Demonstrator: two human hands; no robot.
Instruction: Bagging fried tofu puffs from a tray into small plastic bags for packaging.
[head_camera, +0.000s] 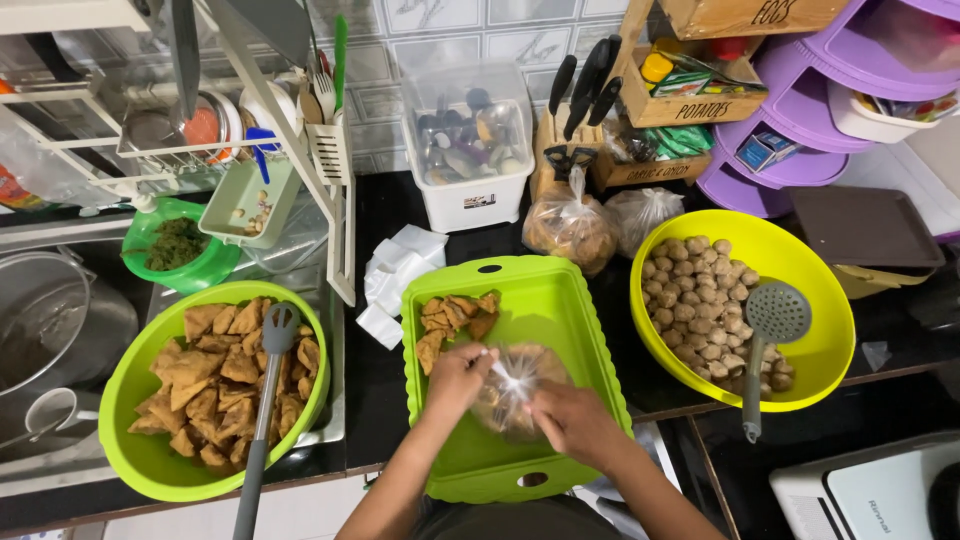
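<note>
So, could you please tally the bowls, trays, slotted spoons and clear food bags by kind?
Green bowls: 1
Yellow bowls: 1
Green trays: 1
Slotted spoons: 2
Clear food bags: 3
Total: 8

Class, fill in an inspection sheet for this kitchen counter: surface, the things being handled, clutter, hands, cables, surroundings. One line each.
Surface: dark counter, crowded.
Things in hand: clear plastic bag of fried pieces held over the green tray; a few fried pieces lie in the tray's far left corner.
Clutter: green bowl of fried triangles with grey slotted spoon; yellow bowl of brown balls with skimmer; two tied bags; white folded packets.
Hands: left hand and right hand both pinch the bag's top.
Cables: nothing seen.
Surroundings: dish rack, lidded clear container, knife block, wooden crates, purple shelves, sink pot.
</note>
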